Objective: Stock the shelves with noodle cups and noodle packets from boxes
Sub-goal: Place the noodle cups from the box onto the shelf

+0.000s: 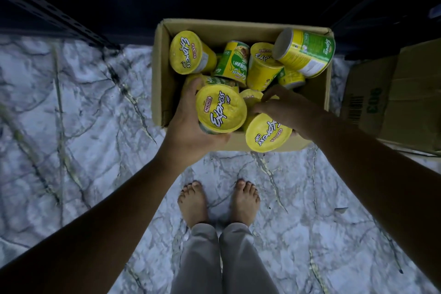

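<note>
An open cardboard box (160, 74) stands on the floor in front of me, holding several yellow noodle cups in a loose heap. My left hand (188, 122) grips one noodle cup (220, 108) round its side, yellow lid facing up, over the box's near left part. My right hand (286, 108) holds a second noodle cup (267, 132) at the box's near edge, fingers curled over its top side. Other cups lie tilted behind, one (186, 52) at the back left and one (306, 51) on its side at the back right.
A second, closed cardboard box (393, 100) sits to the right. A dark perforated shelf upright (47, 14) runs along the upper left, with dark shelving behind the box. My bare feet (218, 200) stand on the marble-patterned floor (83, 150).
</note>
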The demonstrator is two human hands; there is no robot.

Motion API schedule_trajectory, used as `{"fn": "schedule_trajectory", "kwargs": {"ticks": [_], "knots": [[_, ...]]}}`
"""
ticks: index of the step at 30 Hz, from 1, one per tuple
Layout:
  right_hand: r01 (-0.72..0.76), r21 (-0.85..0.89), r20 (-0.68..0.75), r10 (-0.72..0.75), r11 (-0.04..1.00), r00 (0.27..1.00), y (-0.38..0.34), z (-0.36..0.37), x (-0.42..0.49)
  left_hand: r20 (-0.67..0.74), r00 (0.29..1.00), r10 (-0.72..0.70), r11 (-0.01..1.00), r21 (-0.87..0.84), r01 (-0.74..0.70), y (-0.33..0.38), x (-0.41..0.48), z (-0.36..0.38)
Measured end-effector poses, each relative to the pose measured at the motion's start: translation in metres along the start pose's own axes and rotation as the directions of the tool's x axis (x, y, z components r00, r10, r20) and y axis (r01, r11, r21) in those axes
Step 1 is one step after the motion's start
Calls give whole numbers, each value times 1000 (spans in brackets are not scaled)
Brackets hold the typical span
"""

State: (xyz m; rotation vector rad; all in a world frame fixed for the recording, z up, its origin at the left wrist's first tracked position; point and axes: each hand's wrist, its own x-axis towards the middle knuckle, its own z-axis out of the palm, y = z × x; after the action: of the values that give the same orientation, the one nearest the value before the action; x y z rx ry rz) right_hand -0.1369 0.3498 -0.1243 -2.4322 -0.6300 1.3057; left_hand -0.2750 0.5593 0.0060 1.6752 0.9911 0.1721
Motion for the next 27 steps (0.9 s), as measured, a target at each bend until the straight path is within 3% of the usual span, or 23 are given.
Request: {"fn": "schedule_trajectory", "kwargs": {"ticks": [2, 3, 4, 5, 6, 10, 12, 19, 23, 27], "knots": [[-39, 109, 141, 24, 993, 990, -143, -124, 10, 13, 999, 37, 999, 23, -37, -5, -6, 0], [-57, 28, 126, 53, 998, 991, -183, -148, 10, 13, 999, 41, 998, 43, -42, -6, -8, -1], [3, -137, 247, 31, 991, 968, -180, -159, -8, 13, 999, 46, 997, 60, -47, -6, -11, -2], [100, -226, 269, -37, 969, 963, -177, -160, -14, 21, 998, 53, 996, 69, -54, -6, -13, -3], [99, -241, 195, -52, 965, 979, -171, -152, -18, 32, 998, 60, 995, 77, -62, -7, -15, -4], [-64, 3, 88, 63, 998, 994, -163, -147, -16, 42, 999, 26, 996, 80, -29, -4, -20, -6], [-46, 27, 101, 43, 999, 994, -164, -146, -17, 25, 1000, 9, 998, 61, -11, -4, -20, -7], [156, -45, 424, -123, 987, 897, -136, -130, -15, -31, 998, -56, 998, 1, 56, -14, -13, -10], [355, -63, 309, -320, 933, 896, -111, -119, -19, -25, 998, -62, 998, 2, 62, -15, -11, -11], [341, -37, 149, -333, 939, 931, -108, -108, -31, -33, 997, -65, 998, 9, 66, -12, -12, -10]]}}
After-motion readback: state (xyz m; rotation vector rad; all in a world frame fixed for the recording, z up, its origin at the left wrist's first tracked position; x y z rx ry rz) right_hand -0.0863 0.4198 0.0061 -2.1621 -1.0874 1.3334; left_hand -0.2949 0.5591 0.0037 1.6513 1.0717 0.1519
